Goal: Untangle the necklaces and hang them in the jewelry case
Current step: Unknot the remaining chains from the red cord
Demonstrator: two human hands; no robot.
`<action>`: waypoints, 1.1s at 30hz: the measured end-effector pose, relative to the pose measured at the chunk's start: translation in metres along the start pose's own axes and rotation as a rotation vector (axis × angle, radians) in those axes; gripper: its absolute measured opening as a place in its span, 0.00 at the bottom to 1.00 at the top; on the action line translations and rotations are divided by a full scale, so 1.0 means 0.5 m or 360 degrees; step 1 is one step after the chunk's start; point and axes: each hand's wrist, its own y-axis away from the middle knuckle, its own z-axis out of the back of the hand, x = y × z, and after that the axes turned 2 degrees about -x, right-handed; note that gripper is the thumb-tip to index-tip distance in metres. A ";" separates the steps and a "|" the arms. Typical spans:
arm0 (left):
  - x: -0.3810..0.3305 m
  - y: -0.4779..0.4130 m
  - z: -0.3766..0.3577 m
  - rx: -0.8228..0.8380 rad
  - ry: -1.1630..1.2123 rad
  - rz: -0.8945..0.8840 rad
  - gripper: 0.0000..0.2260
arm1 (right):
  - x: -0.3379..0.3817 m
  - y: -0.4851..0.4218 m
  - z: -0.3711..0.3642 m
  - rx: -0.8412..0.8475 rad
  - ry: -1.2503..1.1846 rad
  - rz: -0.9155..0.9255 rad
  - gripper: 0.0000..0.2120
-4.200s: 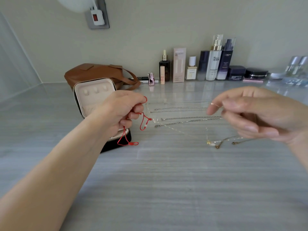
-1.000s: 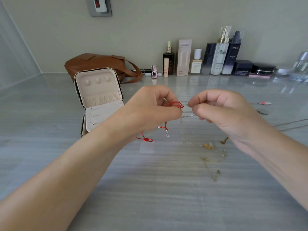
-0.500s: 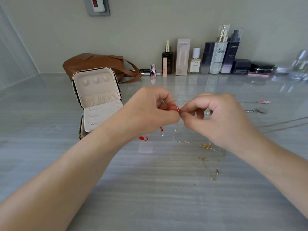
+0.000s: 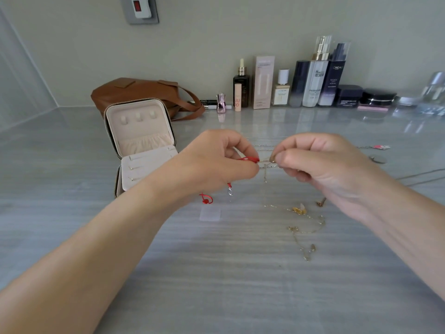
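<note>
I list, left to right: jewelry case (image 4: 142, 145), lid up, on the table (image 4: 216, 273); left hand (image 4: 216, 162), fingers curled, pinching a red cord (image 4: 249, 159); silver chain (image 4: 267, 166) strung between the hands; right hand (image 4: 322, 165), fingertips pinching that chain; gold necklace (image 4: 305, 227) lying loose on the table below.

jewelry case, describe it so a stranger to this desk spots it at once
Start at the brown leather bag against the back wall on the left. Directly in front of it sits the jewelry case, unzipped with its lid raised. It alone has a cream lining and a zip edge.
</note>
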 end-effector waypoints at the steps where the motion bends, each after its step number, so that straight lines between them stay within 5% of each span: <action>1: -0.002 0.001 -0.001 0.0035 0.0056 0.0026 0.05 | 0.000 0.000 -0.001 0.0002 -0.0007 0.0000 0.03; 15: -0.009 0.002 -0.005 0.0125 0.0325 0.0189 0.09 | -0.007 -0.001 -0.013 0.0175 -0.0301 0.0096 0.07; 23: -0.003 -0.007 -0.012 -0.0195 0.0203 0.0141 0.07 | -0.021 0.000 -0.019 0.0202 0.0123 0.0134 0.07; 33: 0.008 -0.009 -0.009 -0.0170 -0.0074 -0.0033 0.08 | -0.019 -0.009 -0.002 0.0162 -0.0455 -0.0098 0.05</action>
